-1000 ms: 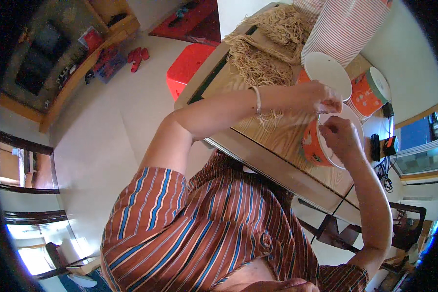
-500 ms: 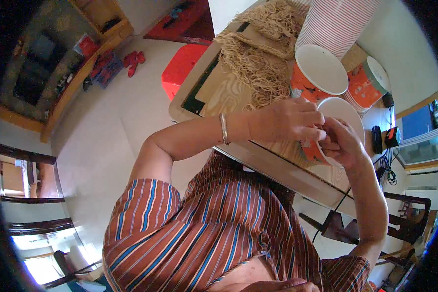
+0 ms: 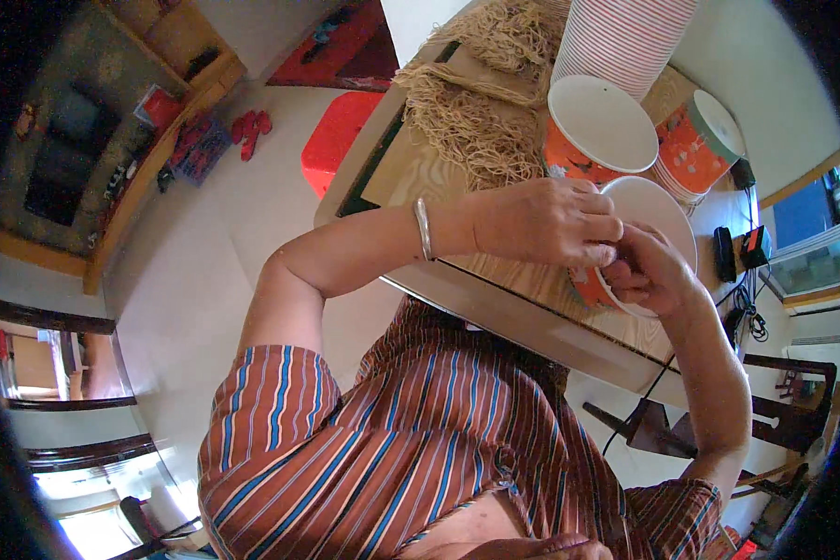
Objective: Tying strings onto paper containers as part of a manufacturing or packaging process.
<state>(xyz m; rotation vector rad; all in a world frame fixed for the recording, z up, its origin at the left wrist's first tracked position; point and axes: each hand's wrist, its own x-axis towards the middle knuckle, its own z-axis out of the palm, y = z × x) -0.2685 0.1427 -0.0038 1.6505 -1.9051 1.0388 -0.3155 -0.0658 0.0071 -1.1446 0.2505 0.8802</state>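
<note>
Both hands meet over the near side of an orange-and-white paper bucket [image 3: 658,207] on the wooden table. My left hand [image 3: 549,224], with a silver bangle at the wrist, has its fingers curled and pinched. Close against it, my right hand [image 3: 655,271] is closed too, in front of the bucket's rim. Whatever lies between the fingertips is too small or hidden to make out. Just beyond sits another open paper bucket [image 3: 603,126], white inside and orange outside. A tangled heap of tan stringy strands [image 3: 481,131] lies beyond my left hand.
A tall stack of nested paper buckets [image 3: 621,37] stands at the back. An orange bucket [image 3: 700,140] tops a shorter stack to the right. Black cables [image 3: 745,313] hang by the table's right side. A red stool [image 3: 334,140] stands beyond the left edge.
The view has shifted slightly, so the table and buckets appear a little further left. Both hands stay together by the same bucket, with only small finger movement.
</note>
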